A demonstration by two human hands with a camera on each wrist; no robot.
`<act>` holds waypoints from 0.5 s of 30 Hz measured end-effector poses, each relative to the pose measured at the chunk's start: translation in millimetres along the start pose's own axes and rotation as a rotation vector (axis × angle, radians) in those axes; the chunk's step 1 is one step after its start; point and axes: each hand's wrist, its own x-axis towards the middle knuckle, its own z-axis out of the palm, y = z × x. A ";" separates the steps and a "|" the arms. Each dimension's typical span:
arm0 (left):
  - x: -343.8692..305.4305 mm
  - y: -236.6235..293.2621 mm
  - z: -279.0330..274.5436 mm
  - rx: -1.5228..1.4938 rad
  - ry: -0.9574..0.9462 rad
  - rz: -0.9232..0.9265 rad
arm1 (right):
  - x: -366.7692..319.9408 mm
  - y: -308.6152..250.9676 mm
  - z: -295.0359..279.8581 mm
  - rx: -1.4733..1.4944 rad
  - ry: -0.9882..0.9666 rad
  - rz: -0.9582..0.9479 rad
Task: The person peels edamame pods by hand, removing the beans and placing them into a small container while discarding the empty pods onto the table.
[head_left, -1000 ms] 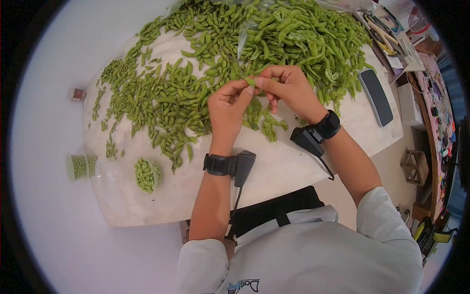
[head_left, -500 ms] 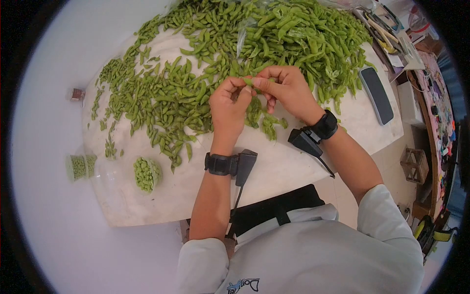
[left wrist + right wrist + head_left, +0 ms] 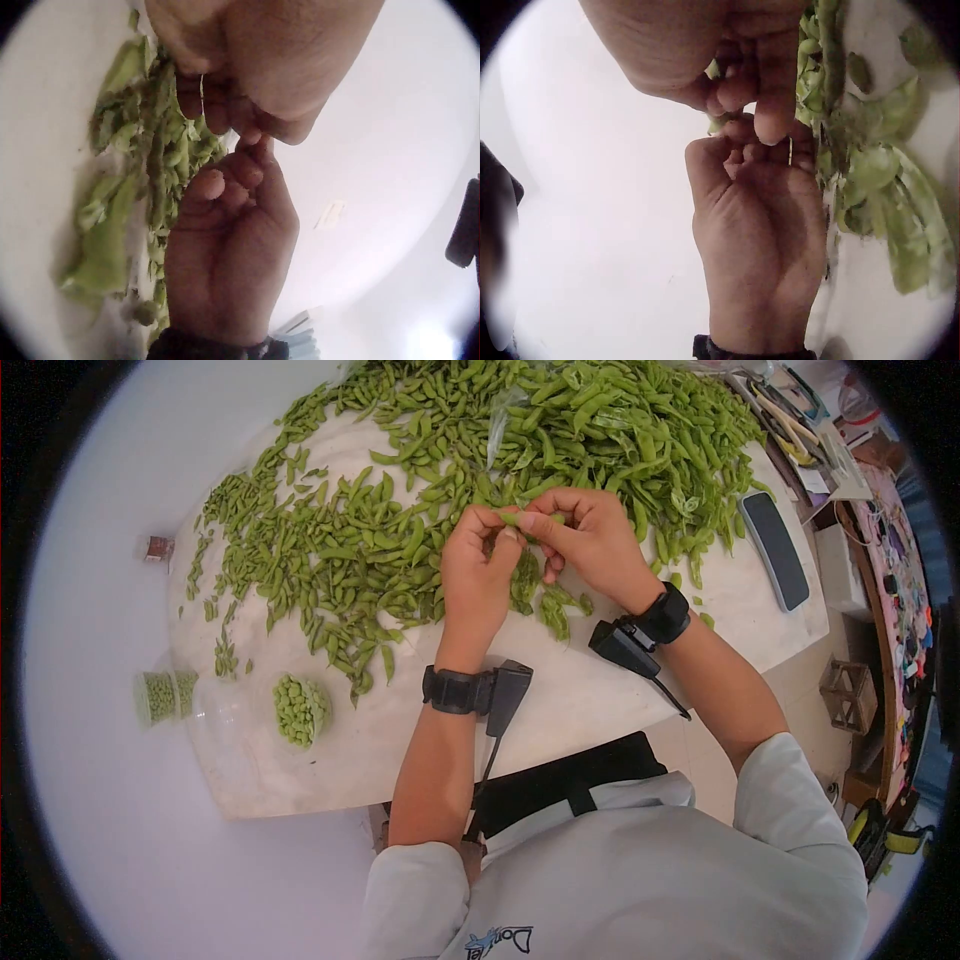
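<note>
Between my two hands is a green soybean pod [image 3: 510, 518], pinched by the fingertips of each. My left hand [image 3: 476, 575] grips its left end between thumb and forefinger. From the other side my right hand [image 3: 598, 548] holds it the same way, other fingers curled. The hands meet closely in both wrist views, where the fingers hide most of the pod. Just below them, split flat pods [image 3: 556, 610] lie on the table. Whole pods [image 3: 370, 560] spread out to the left, and a big heap of flattened, brighter pods [image 3: 640, 450] rises behind the right hand.
Shelled beans [image 3: 298, 710] fill a small clear container at the table's front left. A clear tub of beans [image 3: 158, 698] shows beyond the left edge. A phone [image 3: 775, 550] lies at the right; tools [image 3: 785, 420] lie behind it. Clear plastic [image 3: 497, 425] lies among the pods.
Both hands stay together on the pod. The left hand has shifted slightly right and up, and now sits closer to the right hand.
</note>
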 end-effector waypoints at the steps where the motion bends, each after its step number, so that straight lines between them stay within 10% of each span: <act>1: -0.4 0.1 0.4 0.002 0.002 0.005 | -0.3 0.1 0.6 0.000 0.002 -0.003; 15: -0.1 3.1 -1.0 -0.211 -0.036 0.033 | 1.6 -6.2 -7.2 0.229 -0.061 0.078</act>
